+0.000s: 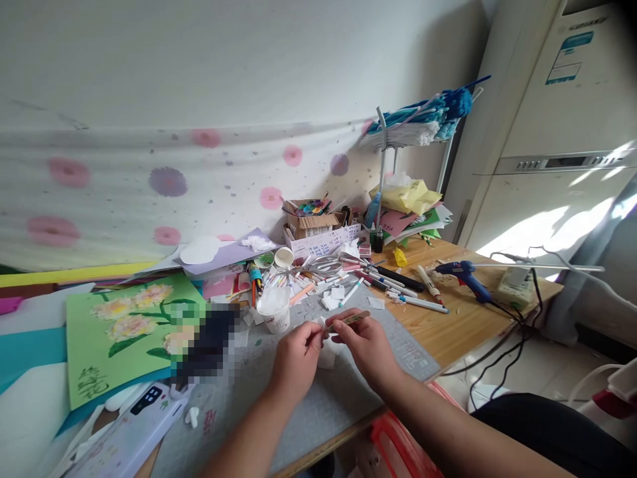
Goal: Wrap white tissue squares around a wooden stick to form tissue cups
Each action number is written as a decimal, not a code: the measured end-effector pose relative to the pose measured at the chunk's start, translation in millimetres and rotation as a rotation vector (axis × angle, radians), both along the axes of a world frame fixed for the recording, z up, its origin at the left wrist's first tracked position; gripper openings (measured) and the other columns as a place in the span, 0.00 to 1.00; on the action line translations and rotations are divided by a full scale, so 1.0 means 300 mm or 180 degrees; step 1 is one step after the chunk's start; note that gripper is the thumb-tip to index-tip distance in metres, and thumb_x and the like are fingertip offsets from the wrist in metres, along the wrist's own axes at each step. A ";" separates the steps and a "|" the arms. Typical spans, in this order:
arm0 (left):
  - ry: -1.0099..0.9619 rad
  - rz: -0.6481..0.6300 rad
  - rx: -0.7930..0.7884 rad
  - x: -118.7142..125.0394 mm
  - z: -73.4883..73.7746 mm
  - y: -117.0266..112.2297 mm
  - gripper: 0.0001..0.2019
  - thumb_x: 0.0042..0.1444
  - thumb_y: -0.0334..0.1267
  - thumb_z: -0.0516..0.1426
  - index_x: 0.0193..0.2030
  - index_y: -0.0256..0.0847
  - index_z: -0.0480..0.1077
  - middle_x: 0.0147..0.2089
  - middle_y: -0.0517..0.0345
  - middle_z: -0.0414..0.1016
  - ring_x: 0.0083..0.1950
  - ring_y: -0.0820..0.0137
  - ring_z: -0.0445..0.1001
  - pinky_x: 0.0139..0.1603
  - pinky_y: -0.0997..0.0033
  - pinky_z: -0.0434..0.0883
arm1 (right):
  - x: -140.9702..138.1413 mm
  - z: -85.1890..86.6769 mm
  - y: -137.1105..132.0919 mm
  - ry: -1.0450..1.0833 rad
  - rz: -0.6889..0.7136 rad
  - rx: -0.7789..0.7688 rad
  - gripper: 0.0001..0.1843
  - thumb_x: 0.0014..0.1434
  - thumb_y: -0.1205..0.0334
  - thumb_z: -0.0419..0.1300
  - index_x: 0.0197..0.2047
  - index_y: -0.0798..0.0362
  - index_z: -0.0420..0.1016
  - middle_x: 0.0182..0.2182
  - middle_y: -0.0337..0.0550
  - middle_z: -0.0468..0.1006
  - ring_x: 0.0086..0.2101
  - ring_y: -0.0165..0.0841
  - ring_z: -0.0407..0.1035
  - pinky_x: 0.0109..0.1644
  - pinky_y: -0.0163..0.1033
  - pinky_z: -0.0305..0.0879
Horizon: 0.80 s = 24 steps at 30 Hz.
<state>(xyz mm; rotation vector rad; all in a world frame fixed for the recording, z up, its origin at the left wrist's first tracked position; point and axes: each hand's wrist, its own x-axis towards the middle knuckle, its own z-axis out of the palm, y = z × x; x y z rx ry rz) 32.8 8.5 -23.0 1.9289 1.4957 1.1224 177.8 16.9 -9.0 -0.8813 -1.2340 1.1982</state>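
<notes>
My left hand (297, 358) hovers over the grey cutting mat (298, 398) with its fingers pinched on a small white paper piece (323, 330). My right hand (365, 342) is closed around a thin green-handled tool (351, 320), whose tip points at that paper piece. The two hands nearly touch. A larger white scrap (327, 358) lies on the mat under them. Just beyond the left hand stands a white paper cup (275, 311).
A green card with paper flowers (124, 332) lies at the left, a phone (144, 415) near the front edge. Pens and markers (393, 285), a cardboard box (311, 222), a blue glue gun (465, 275) with cables and a rack of pipe cleaners (423, 119) crowd the wooden table (462, 325).
</notes>
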 end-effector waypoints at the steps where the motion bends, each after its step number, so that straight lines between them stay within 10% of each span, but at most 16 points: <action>1: 0.0016 -0.0047 0.0001 0.000 0.003 -0.002 0.09 0.62 0.40 0.55 0.39 0.36 0.72 0.37 0.57 0.75 0.35 0.69 0.75 0.37 0.63 0.73 | 0.004 0.001 0.001 -0.0006 -0.0014 -0.0044 0.15 0.51 0.52 0.64 0.30 0.58 0.77 0.29 0.46 0.77 0.30 0.36 0.73 0.35 0.41 0.71; 24: -0.1241 0.0395 -0.0710 -0.058 0.065 0.008 0.09 0.55 0.40 0.55 0.25 0.42 0.66 0.24 0.63 0.69 0.30 0.68 0.71 0.31 0.74 0.65 | 0.162 0.009 0.194 -0.1104 0.0809 -0.0284 0.10 0.51 0.58 0.63 0.27 0.57 0.76 0.24 0.43 0.78 0.24 0.31 0.71 0.28 0.36 0.69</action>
